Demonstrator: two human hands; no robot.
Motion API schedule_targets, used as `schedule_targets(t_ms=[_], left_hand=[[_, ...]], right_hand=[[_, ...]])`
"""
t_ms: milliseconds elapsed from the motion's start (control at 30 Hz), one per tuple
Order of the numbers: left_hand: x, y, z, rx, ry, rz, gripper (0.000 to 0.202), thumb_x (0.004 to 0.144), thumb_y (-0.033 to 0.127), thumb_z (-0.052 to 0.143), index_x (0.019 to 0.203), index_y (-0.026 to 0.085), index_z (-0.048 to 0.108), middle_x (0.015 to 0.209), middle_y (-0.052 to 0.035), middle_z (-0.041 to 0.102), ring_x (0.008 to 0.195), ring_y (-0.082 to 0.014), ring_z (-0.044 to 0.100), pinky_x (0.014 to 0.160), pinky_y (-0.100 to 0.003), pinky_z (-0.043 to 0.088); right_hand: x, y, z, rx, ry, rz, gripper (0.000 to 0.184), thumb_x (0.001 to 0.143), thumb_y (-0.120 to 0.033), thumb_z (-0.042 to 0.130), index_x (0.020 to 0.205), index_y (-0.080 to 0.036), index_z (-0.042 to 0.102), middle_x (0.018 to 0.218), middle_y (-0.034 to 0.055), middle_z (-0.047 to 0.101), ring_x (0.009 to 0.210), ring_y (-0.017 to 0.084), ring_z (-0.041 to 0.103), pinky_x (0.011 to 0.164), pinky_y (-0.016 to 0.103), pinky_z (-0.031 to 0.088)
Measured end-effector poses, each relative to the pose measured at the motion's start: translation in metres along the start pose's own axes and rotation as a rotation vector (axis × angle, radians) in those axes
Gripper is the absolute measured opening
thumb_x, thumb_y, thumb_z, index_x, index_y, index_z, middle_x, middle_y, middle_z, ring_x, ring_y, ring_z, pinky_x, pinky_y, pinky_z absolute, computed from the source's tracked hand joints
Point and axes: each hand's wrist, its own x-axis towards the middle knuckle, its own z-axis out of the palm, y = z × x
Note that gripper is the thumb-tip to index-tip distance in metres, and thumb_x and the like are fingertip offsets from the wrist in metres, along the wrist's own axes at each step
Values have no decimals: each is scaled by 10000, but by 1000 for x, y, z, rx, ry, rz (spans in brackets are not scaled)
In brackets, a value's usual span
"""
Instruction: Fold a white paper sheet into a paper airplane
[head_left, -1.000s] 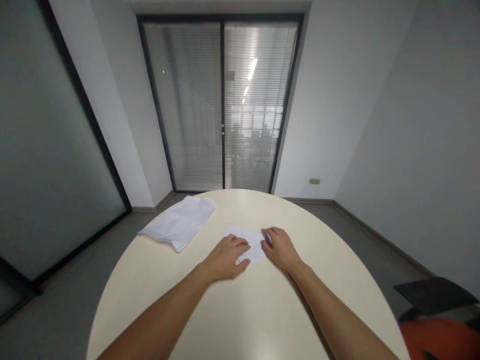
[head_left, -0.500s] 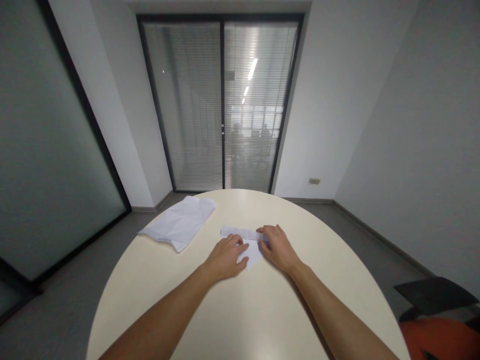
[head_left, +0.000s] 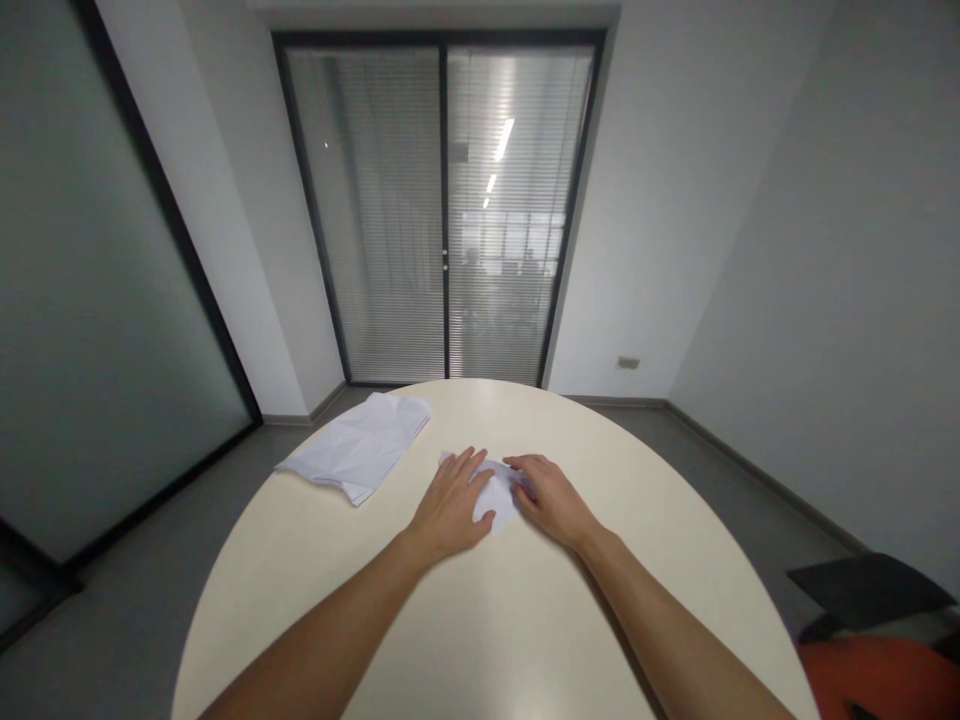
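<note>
Right between the hands, the small white paper (head_left: pixel 498 496) is lying on the pale table (head_left: pixel 480 620), partly under their fingers. The left hand (head_left: pixel 450 505) is resting open across one side, fingers spread, palm down; the right hand (head_left: pixel 549 497) is sitting half-curled at the other edge, whether pinching, I cannot tell. Beyond the left hand, creased larger sheets (head_left: pixel 367 440) are lying apart.

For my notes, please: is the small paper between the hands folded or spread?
Apparently partly folded: the small paper narrows at its near end, a shaded band crossing its far side. Part is hidden.
</note>
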Motion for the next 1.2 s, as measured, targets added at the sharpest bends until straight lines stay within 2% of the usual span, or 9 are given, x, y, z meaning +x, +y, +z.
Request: schedule_targets(t_ms=[133, 233, 367, 467, 567, 667, 800, 1067, 1200], left_hand=[[-1, -1, 0, -10, -21, 33, 330, 841, 328, 639, 1145, 200, 626, 1530, -101, 411, 1452, -297, 284, 1204, -501, 199], [-1, -1, -1, -25, -22, 51, 265, 854, 324, 629, 1093, 210, 643, 1463, -100, 475, 1433, -299, 309, 1195, -514, 198], [1, 3, -7, -48, -11, 59, 211, 838, 303, 642, 1034, 226, 639, 1281, -89, 568, 1347, -281, 407, 1184, -499, 210], [2, 6, -10, -62, -21, 60, 243, 841, 290, 631, 1076, 232, 605, 1170, -67, 592, 1184, -245, 518, 1180, -480, 218], [4, 7, -11, -67, -41, 41, 310, 842, 283, 618, 1142, 229, 563, 1137, -62, 596, 1113, -245, 539, 1133, -462, 297], [4, 7, -10, -78, -67, 31, 337, 846, 277, 604, 1173, 225, 542, 1163, -66, 592, 1104, -248, 538, 1027, -410, 405], [3, 6, -9, -82, -106, 40, 340, 873, 278, 572, 1206, 227, 528, 1183, -64, 605, 1103, -245, 545, 959, -382, 454], [1, 3, -4, -51, -123, 3, 292, 928, 315, 530, 1201, 233, 589, 1193, -66, 619, 1120, -249, 547, 952, -387, 476], [1, 0, 3, -51, -105, -23, 309, 943, 314, 513, 1233, 235, 587, 1241, -79, 611, 1163, -249, 539, 1001, -401, 456]], right_hand=[[0, -4, -4, -45, -33, 6, 323, 863, -115, 539, 1160, -211, 624, 1135, 69, 671, 1123, 237, 555, 1000, 411, 401], [0, -8, -7, -76, -73, -3, 241, 853, -130, 557, 1022, -246, 684, 1139, 54, 672, 1128, 236, 558, 1015, 420, 368], [1, -12, -9, -60, -101, -8, 318, 830, -111, 553, 1109, -238, 636, 1109, 49, 689, 1077, 218, 589, 1021, 414, 349], [1, -12, -7, -31, -99, 22, 388, 838, -105, 535, 1209, -212, 569, 1103, 54, 692, 1036, 204, 605, 975, 375, 387], [1, -9, -4, -41, -127, 26, 337, 865, -119, 530, 1174, -224, 616, 1106, 50, 690, 1048, 206, 593, 920, 336, 421], [1, -7, -4, -74, -124, 29, 283, 877, -126, 531, 1100, -234, 668, 1082, 42, 694, 1039, 210, 589, 916, 337, 425], [1, -9, -5, -80, -140, 51, 244, 885, -169, 550, 1073, -226, 695, 1038, 44, 707, 1006, 205, 604, 905, 325, 443], [-1, -10, -4, -65, -185, 47, 267, 948, -292, 519, 1108, -241, 726, 1081, 53, 717, 1044, 211, 620, 930, 333, 479], [-3, -9, -1, -3, -182, -19, 340, 967, -324, 500, 1244, -223, 669, 1254, 74, 672, 1165, 216, 591, 1024, 353, 457]])
